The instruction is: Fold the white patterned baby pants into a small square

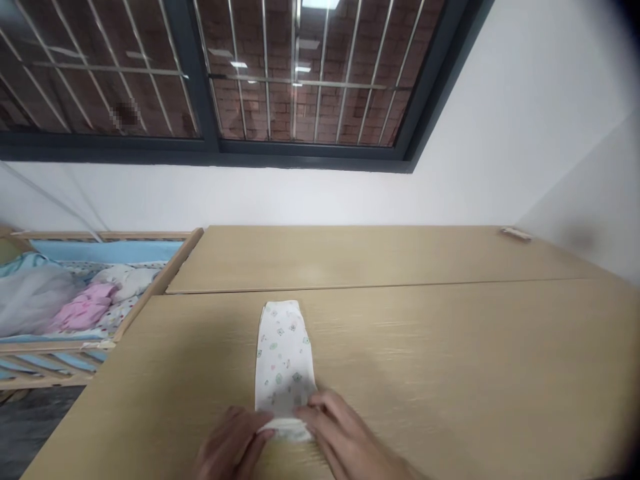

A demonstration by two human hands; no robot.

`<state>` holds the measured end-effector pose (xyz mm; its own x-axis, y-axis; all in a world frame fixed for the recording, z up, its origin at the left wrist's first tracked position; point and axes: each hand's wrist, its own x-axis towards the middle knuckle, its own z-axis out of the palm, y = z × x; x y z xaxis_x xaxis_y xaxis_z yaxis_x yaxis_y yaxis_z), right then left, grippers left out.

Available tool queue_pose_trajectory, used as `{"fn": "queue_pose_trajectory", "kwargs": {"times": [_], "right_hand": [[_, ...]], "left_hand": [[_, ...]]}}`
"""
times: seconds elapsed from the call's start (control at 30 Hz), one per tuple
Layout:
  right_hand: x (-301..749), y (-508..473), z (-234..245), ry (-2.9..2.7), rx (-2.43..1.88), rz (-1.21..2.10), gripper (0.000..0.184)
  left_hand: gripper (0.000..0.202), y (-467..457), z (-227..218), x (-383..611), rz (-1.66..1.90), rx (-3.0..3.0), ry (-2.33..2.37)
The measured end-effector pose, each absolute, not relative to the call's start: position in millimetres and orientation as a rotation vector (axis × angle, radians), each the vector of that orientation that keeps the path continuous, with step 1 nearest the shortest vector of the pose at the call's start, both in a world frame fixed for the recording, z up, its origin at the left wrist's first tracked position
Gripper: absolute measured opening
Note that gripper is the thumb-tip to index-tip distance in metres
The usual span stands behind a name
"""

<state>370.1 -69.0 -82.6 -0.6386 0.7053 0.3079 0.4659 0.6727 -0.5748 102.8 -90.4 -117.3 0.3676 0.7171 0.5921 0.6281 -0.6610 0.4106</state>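
Observation:
A white cloth garment (284, 353) with small green and grey prints lies flat in a long, narrow shape on the wooden table, its far end pointing to the window. The near end has a plain white band, turned or folded over. My left hand (235, 440) pinches the band's left corner between thumb and fingers. At the band's right side, my right hand (340, 427) has its fingers closed on the cloth edge. Whether the garment is a trouser leg or something else, I cannot tell.
The light wooden table (425, 353) has a seam across it. At the left stands a wooden crib (185, 257) with blue lining, holding a pink cloth (87, 307) and white bedding. A small pale object (516, 233) lies at the back right. A barred window (310, 153) is above.

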Motion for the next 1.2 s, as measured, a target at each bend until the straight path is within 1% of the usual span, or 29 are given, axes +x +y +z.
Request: {"fn": "queue_pose_trajectory", "kwargs": {"times": [0.07,0.17,0.27,0.37,0.57,0.67,0.77,0.87,0.93,1.0,1.1,1.2], "right_hand": [[366,-39,-68,-2.319,-0.893,0.65,0.042],[355,18,-72,-2.204,-0.945,0.664,0.035],[341,75,-93,-2.095,-1.122,0.719,0.025],[332,119,-119,-1.963,-1.264,0.782,0.017],[326,146,-151,-1.927,-1.393,0.735,0.016],[327,142,-151,-1.93,-1.407,0.715,0.02],[328,131,-138,-1.995,-1.368,0.621,0.03],[327,110,-114,-2.208,-1.181,0.51,0.042],[323,91,-99,-2.413,-0.979,0.492,0.049],[317,69,-88,-2.615,-0.737,0.53,0.053],[309,44,-88,-2.793,-0.44,0.662,0.056],[306,37,-103,-2.854,-0.386,0.806,0.057]], "left_hand": [[0.017,-64,-104,105,1.233,2.381,1.293],[0.021,-11,-98,107,1.24,2.198,1.423],[0.028,46,-103,108,1.036,2.147,1.587],[0.033,88,-112,109,0.921,2.146,1.675],[0.027,119,-129,118,0.784,2.193,1.769],[0.03,114,-129,123,0.762,2.232,1.836],[0.036,86,-123,131,0.765,2.271,1.882],[0.044,30,-125,146,0.752,2.416,1.88],[0.046,-11,-134,158,0.753,2.57,1.888],[0.044,-45,-150,168,0.782,2.658,1.919],[0.033,-71,-174,177,0.804,2.717,1.94],[0.031,-73,-187,177,0.791,2.717,1.976]]}}
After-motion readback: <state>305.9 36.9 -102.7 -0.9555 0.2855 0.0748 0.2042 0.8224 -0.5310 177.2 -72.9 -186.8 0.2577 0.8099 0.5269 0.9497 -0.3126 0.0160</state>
